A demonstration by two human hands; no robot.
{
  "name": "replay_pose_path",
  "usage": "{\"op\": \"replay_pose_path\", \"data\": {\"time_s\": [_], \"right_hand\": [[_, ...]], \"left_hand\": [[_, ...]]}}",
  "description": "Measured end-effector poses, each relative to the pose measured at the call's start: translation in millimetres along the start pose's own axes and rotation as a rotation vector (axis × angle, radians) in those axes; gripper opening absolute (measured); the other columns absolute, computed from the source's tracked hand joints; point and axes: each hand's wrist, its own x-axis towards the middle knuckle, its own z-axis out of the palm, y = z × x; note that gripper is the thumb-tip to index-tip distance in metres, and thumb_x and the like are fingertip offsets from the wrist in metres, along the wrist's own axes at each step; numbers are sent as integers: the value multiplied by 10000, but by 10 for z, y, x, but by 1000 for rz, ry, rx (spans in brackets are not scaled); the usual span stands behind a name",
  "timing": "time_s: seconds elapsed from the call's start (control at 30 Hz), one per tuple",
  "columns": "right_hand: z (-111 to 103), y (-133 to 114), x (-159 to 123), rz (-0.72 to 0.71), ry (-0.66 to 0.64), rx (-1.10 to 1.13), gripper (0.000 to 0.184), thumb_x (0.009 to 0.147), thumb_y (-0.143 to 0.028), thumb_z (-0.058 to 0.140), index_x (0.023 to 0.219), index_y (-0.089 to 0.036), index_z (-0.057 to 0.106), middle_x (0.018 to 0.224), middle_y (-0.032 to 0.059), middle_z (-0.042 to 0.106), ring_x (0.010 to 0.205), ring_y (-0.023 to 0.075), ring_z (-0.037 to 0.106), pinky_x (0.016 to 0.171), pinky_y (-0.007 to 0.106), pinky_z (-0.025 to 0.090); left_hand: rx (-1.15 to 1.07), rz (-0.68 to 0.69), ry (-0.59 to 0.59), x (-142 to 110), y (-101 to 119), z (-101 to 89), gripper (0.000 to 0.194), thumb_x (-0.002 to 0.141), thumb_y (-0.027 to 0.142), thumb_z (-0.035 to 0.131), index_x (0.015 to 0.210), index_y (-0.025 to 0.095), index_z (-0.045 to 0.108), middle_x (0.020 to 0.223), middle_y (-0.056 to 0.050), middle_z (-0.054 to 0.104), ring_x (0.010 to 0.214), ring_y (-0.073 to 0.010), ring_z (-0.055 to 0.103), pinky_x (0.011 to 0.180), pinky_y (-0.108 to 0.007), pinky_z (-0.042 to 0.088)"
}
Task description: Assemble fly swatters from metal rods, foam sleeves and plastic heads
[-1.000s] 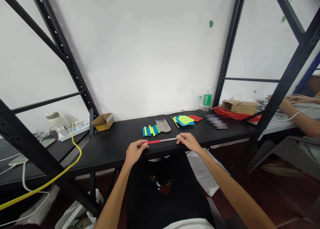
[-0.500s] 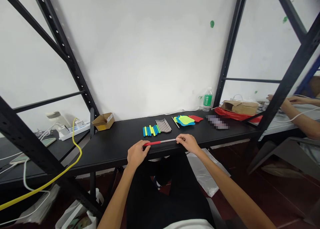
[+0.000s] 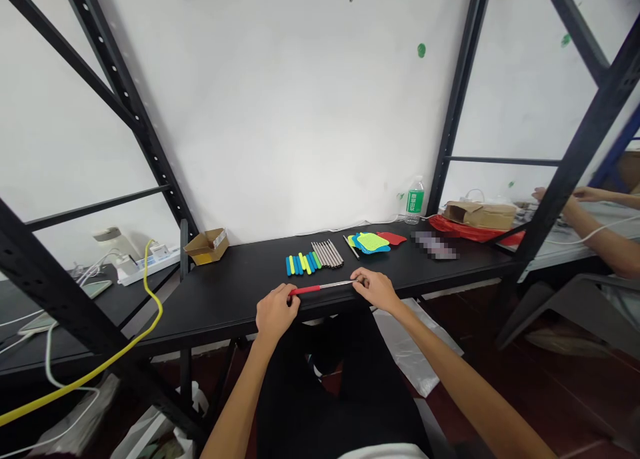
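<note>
A thin metal rod with a red handle (image 3: 306, 289) lies level between my hands, just above the front edge of the black table. My left hand (image 3: 277, 311) is closed round the red handle's left end. At the other end, the fingers of my right hand (image 3: 374, 288) pinch the bare metal tip. Beyond the rod lies a row of blue, yellow and green sleeves (image 3: 303, 263). Beside them are several loose metal rods (image 3: 327, 253). Farther right sits a pile of flat yellow and blue pieces (image 3: 371, 243), with a flat red piece (image 3: 391, 237) behind it.
An open cardboard box (image 3: 206, 245) stands at the table's left end. At the back right are a water bottle (image 3: 415, 201) and a brown carton (image 3: 480, 214) on red plastic. A yellow cable (image 3: 147, 279) hangs at left. Another person's arm (image 3: 600, 235) shows at far right.
My left hand has shifted slightly right and its fingers have wrapped more fully round the red handle. My right hand stays at the metal tip, its fingers slightly changed.
</note>
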Motion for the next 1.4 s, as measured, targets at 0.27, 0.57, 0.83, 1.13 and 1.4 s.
{"op": "replay_pose_path", "data": {"time_s": [0.27, 0.57, 0.83, 1.13, 1.4], "right_hand": [[-16, 22, 8, -23, -27, 0, 192, 883, -404, 567, 911, -276, 707, 737, -20, 693, 655, 159, 598, 611, 270, 329], [-25, -3, -2, -35, -44, -11, 369, 949, -517, 476, 819, -280, 728, 721, -11, 702, 675, 172, 611, 614, 274, 318], [-59, 13, -9, -41, -71, 59, 176, 822, -422, 652, 915, -277, 688, 780, -35, 705, 662, 146, 589, 634, 267, 345], [-29, 18, 9, -57, -68, 0, 314, 922, -501, 526, 814, -270, 710, 720, -15, 700, 667, 167, 601, 606, 267, 308], [-59, 3, 0, -53, -93, 48, 271, 880, -521, 589, 909, -280, 711, 761, -20, 716, 677, 161, 601, 624, 264, 330]], "left_hand": [[39, 19, 28, -18, -14, 39, 234, 900, 250, 453, 972, 276, 674, 933, -17, 726, 906, -214, 654, 664, -284, 373], [26, 13, 20, -25, -14, 46, 244, 902, 259, 454, 975, 286, 686, 933, -16, 732, 928, -216, 653, 666, -282, 378], [40, 2, 28, -27, -12, 60, 242, 894, 260, 460, 970, 287, 689, 925, -16, 736, 901, -212, 657, 667, -282, 392], [20, -2, 27, -28, -20, 67, 245, 896, 257, 460, 973, 293, 689, 932, -19, 733, 920, -221, 650, 677, -284, 392], [12, 0, 33, -31, -18, 69, 246, 899, 256, 458, 976, 290, 689, 921, -16, 731, 915, -223, 650, 675, -295, 375]]}}
